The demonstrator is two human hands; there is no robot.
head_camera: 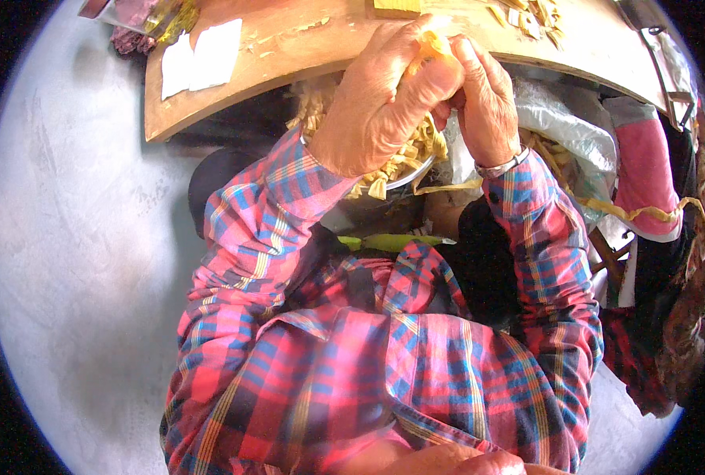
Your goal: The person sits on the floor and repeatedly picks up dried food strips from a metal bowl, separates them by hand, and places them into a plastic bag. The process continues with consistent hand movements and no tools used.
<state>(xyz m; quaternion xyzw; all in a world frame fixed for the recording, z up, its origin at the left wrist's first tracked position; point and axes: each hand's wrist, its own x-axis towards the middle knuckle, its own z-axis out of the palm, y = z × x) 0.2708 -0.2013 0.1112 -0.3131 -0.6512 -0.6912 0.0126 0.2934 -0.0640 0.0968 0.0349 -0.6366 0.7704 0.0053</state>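
Observation:
My left hand (382, 101) is raised at the table's front edge, its thumb bent over a small yellow piece (434, 44), which looks like a folded strip. Close against it from the other side, my right hand (486, 101) grips the same piece with thumb and fingers. The fingers behind the piece are mostly hidden. Below my hands, above my lap, a round container (414, 173) is heaped with folded pale-yellow strips (397, 160); my left hand covers part of it.
A wooden table (281, 44) curves across the front. It bears two white papers (216, 56), a yellow block (397, 6) and loose strip pieces (530, 21). A clear plastic bag (566, 124) and pink fabric (646, 166) are at the right. A long strip (619, 212) trails past my right forearm.

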